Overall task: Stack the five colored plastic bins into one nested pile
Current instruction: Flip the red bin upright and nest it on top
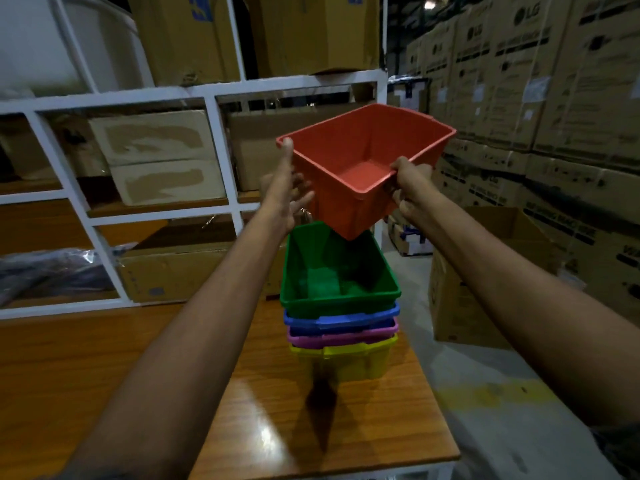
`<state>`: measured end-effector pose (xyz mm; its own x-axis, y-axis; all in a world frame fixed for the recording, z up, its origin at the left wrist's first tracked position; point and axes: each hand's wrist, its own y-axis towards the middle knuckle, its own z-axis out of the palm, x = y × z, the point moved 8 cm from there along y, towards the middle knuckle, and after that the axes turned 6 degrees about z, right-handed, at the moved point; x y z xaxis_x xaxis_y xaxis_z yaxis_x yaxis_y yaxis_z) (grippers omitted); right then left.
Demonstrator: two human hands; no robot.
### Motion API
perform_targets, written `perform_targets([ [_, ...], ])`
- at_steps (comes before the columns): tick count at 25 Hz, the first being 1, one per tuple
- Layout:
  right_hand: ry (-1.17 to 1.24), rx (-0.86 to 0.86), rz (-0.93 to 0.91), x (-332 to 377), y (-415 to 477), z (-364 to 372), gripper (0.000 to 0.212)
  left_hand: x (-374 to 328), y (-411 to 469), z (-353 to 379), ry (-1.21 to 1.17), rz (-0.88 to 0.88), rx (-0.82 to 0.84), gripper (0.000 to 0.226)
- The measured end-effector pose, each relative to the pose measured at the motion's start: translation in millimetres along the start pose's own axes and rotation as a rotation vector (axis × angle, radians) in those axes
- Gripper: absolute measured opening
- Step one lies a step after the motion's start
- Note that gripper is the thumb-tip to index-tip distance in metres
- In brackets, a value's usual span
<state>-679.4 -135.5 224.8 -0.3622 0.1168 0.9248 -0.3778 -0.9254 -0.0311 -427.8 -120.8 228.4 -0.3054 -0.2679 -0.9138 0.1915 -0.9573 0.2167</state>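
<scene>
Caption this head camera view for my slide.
Right hand grips and left hand steadies the red bin tilted above the nested pile of four bins on the wooden table.

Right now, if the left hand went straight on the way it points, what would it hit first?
The left hand touches the red bin; beyond it, probably the cardboard box on the shelf, though depth is unclear.

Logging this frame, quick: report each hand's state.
Left hand: open, straight thumb on the rim corner of the red rectangular plastic bin, fingers against its wall.
Right hand: closed, gripping that bin's near rim.
</scene>
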Motion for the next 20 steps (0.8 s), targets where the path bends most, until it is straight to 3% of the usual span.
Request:
perform_targets([
  [3, -0.064, 0.082, 0.035, -6, 1, 3, 0.009, -9, 7, 12, 0.031, 0.129, -0.112, 0.032],
  [5, -0.256, 0.048, 0.059, -5, 5, -6, 0.06, -14, 12, 13, 0.043, 0.202, -0.145, 0.024],
  [6, -0.432, -0.068, 0.0, 0, 10, -18, 0.082, -18, 13, 13, 0.064, 0.26, -0.142, 0.022],
  [7, -0.592, -0.195, -0.133, 16, 9, -28, 0.087, -25, 12, 13, 0.094, 0.335, -0.142, 0.019],
  [9, -0.826, -0.381, -0.498, 54, -8, -29, 0.07, -41, 8, 11, 0.148, 0.489, -0.141, 0.014],
  [11, -0.955, -0.344, -0.903, 88, -31, -3, 0.061, -57, 5, 10, 0.188, 0.606, -0.083, 0.013],
  [13, -1.084, -0.254, -1.194, 104, -40, 26, 0.068, -74, 0, 12, 0.264, 0.717, 0.012, 0.012],
  [16, -1.308, -0.206, -1.368, 116, -37, 61, 0.068, -88, -8, 11, 0.368, 0.833, 0.119, 0.011],
  [20, -1.307, -0.138, -1.485, 119, -38, 73, 0.023, -92, -3, -4, 0.434, 0.859, 0.145, 0.012],
])
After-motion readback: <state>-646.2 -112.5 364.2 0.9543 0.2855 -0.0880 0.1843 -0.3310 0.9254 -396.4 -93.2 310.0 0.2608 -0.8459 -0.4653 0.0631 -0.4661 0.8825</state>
